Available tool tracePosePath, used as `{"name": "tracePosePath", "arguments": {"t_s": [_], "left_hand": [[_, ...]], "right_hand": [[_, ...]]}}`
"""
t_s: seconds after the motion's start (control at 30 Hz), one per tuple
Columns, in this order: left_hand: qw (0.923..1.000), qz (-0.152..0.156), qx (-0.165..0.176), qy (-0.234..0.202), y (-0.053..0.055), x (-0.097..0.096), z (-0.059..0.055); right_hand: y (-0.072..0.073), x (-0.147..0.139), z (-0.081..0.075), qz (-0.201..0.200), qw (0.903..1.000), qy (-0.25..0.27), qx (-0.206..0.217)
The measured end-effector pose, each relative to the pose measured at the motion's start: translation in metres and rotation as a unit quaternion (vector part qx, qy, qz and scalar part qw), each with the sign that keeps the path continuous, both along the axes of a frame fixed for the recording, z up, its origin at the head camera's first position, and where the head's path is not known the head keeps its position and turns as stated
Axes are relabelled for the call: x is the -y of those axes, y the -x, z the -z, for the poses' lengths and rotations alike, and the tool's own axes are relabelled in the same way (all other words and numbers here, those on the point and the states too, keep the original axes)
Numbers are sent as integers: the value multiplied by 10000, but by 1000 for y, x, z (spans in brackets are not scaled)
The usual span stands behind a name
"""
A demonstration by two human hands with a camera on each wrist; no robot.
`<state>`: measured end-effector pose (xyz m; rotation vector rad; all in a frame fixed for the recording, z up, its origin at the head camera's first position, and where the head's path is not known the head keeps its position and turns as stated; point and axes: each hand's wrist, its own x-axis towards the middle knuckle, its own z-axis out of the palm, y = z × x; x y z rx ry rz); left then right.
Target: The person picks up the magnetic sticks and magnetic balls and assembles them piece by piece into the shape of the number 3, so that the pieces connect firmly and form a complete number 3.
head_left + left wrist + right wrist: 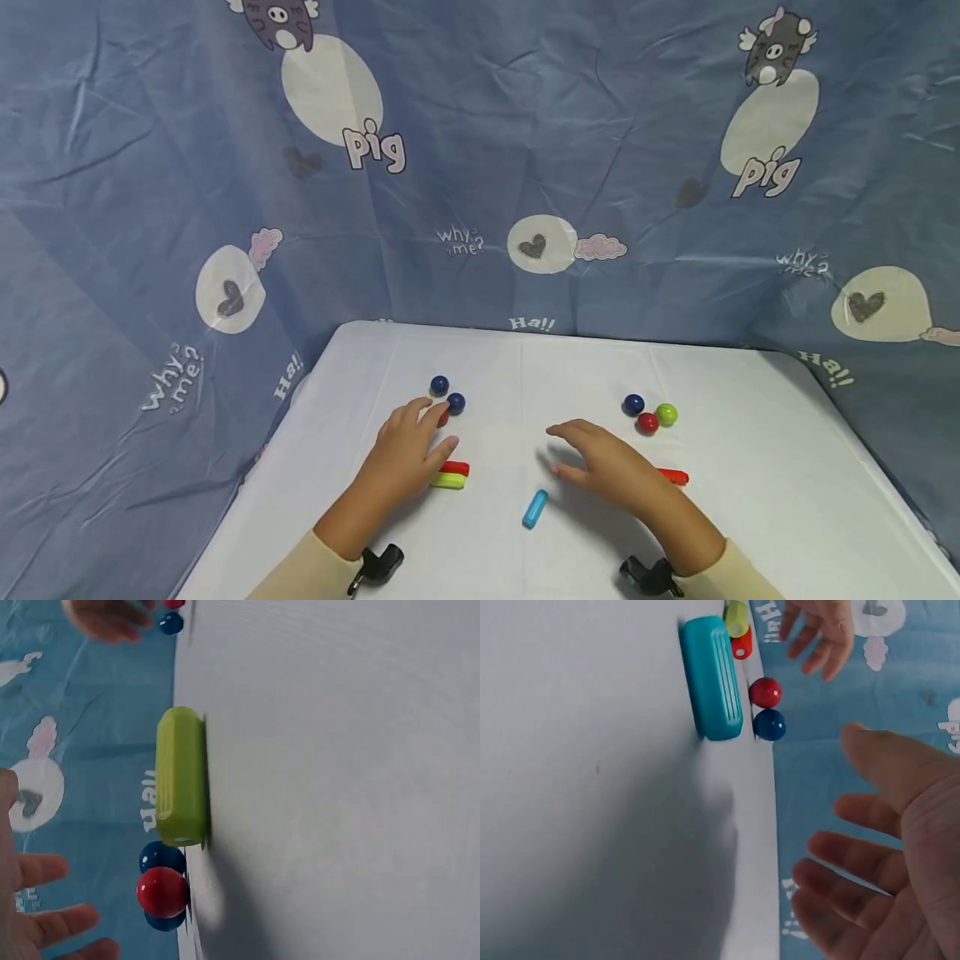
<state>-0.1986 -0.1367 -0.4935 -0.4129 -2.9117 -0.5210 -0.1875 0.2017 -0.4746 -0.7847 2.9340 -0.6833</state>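
My left hand (405, 450), fingers loosely spread and holding nothing, hovers over the left part of the table. Around it are two dark blue balls (439, 385), a partly hidden red ball (443, 419), a red bar (457, 468) and a yellow-green bar (181, 777). My right hand (603, 467) is also empty, with thumb and fingers apart. A light blue ridged bar (712, 679) lies on the table to its lower left in the head view. Beyond it sit a blue ball (633, 405), a red ball (648, 423) and a green ball (667, 414). My right wrist partly covers another red bar (675, 477).
A white-covered table (517, 375) carries everything. Behind it and at its sides hangs a blue printed cloth (480, 167). Each wrist wears a small black device, one (381, 565) on the left and another (649, 577) on the right.
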Motion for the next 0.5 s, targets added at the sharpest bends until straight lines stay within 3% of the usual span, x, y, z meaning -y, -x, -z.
{"name": "tracePosePath", "arguments": {"t_s": [0.17,0.3,0.5], "left_hand": [[9934,-404,483,-962,-2,7,2],[9774,-696,924,-1771,0,14,3],[9525,-1054,1320,-2536,7,27,7]], "right_hand": [[2,5,8,-211,9966,421,683],[2,8,13,-242,9920,605,1082],[-1,11,19,-418,9893,692,1216]]}}
